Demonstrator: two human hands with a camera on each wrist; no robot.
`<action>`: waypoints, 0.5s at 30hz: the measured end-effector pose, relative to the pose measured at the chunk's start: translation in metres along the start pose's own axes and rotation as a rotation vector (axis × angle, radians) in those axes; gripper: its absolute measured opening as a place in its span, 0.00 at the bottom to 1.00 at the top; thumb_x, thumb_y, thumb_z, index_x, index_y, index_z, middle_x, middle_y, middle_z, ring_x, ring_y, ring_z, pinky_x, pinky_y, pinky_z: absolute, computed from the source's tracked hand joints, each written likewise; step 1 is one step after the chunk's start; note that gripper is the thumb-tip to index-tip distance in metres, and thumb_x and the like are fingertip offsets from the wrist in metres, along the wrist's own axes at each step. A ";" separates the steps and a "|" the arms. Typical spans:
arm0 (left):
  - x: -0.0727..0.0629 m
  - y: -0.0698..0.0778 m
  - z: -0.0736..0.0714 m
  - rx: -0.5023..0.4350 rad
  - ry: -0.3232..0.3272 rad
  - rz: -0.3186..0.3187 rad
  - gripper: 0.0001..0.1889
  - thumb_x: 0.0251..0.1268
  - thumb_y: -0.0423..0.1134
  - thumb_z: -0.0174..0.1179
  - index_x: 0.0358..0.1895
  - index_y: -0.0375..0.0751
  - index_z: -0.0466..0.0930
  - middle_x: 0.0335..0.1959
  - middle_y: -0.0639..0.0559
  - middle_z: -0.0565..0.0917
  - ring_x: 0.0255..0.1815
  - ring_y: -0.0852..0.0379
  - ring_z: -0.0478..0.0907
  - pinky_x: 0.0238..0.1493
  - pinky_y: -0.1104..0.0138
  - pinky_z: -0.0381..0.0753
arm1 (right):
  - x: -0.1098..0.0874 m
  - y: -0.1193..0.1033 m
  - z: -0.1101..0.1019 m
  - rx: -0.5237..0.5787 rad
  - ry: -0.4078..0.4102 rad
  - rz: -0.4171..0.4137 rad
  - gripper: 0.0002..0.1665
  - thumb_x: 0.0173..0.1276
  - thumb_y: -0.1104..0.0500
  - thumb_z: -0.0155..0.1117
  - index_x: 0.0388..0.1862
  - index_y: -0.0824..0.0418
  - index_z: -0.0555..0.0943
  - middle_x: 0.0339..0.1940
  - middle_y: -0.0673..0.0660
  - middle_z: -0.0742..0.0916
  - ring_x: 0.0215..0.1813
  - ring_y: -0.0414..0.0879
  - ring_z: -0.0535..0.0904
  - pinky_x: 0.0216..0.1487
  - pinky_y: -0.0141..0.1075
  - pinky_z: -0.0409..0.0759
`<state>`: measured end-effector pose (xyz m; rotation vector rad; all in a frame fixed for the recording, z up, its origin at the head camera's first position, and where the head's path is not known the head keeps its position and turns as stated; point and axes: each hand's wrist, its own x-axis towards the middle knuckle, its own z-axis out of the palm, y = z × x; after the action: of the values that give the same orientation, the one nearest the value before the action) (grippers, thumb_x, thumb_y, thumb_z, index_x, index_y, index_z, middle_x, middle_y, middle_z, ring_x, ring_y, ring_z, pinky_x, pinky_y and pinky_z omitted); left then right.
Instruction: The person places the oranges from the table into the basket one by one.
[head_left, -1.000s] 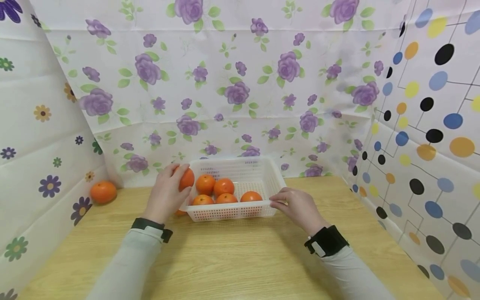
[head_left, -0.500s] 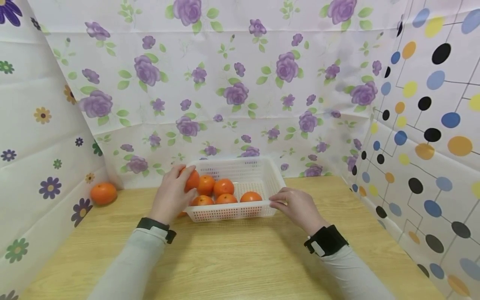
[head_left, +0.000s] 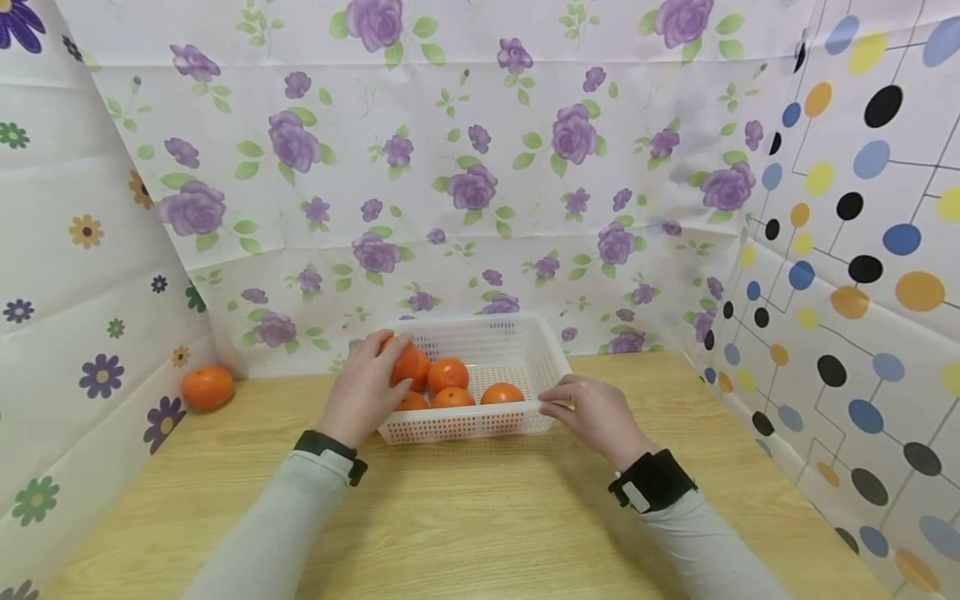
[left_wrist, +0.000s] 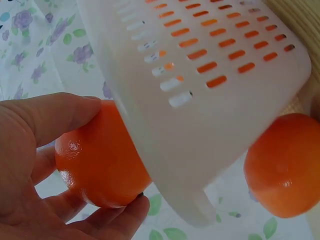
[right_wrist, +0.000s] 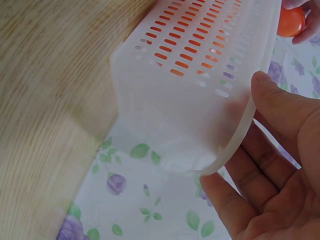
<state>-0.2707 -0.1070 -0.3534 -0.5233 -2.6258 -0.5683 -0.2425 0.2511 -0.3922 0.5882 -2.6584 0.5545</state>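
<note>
My left hand (head_left: 366, 385) holds an orange (left_wrist: 105, 160), thumb on one side and fingers on the other, at the left end of a white plastic basket (head_left: 517, 423). In the left wrist view the basket's rim overlaps part of this fruit. Several oranges lie inside the basket, mostly toward its left half, among them a front one (head_left: 452, 397) and one nearer the right (head_left: 502, 392). At the front right corner my right hand (head_left: 596, 414) pinches the rim between thumb and fingers.
Another orange (left_wrist: 285, 165) sits outside the basket, close to its left end, hidden behind my left hand in the head view. A lone orange (head_left: 207, 387) rests at the table's far left. A flowered sheet (head_left: 480, 275) hangs behind the wooden table (head_left: 480, 517).
My left hand has moved right with its orange, from beside the basket's left end to over the fruit inside. My right hand has stayed at the rim.
</note>
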 end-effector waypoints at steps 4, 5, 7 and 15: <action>0.002 0.005 0.004 -0.006 -0.001 0.021 0.36 0.70 0.34 0.77 0.80 0.40 0.75 0.79 0.33 0.70 0.72 0.31 0.71 0.73 0.37 0.76 | 0.000 0.000 0.000 -0.003 0.000 -0.002 0.13 0.72 0.52 0.81 0.51 0.56 0.96 0.43 0.49 0.93 0.37 0.40 0.84 0.41 0.40 0.85; 0.002 0.006 0.004 -0.007 0.001 0.026 0.36 0.69 0.34 0.78 0.79 0.39 0.75 0.78 0.33 0.70 0.72 0.31 0.72 0.73 0.37 0.77 | 0.000 0.000 0.000 -0.003 -0.001 -0.002 0.13 0.72 0.52 0.81 0.51 0.56 0.96 0.43 0.49 0.93 0.36 0.40 0.83 0.40 0.40 0.85; 0.001 0.008 0.006 -0.009 0.001 0.032 0.36 0.69 0.34 0.78 0.79 0.40 0.75 0.78 0.33 0.71 0.72 0.31 0.72 0.72 0.37 0.77 | 0.000 0.000 0.001 -0.003 -0.003 0.000 0.14 0.72 0.52 0.80 0.51 0.56 0.96 0.42 0.49 0.92 0.35 0.39 0.82 0.39 0.39 0.84; 0.004 0.016 0.013 -0.015 -0.010 0.052 0.36 0.70 0.36 0.78 0.79 0.42 0.76 0.78 0.35 0.71 0.74 0.31 0.72 0.71 0.38 0.78 | 0.000 0.001 0.001 -0.004 -0.004 0.008 0.13 0.72 0.52 0.81 0.51 0.56 0.96 0.41 0.48 0.92 0.34 0.38 0.80 0.38 0.38 0.82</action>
<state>-0.2716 -0.0861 -0.3577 -0.5987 -2.6111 -0.5706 -0.2432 0.2511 -0.3931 0.5784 -2.6666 0.5507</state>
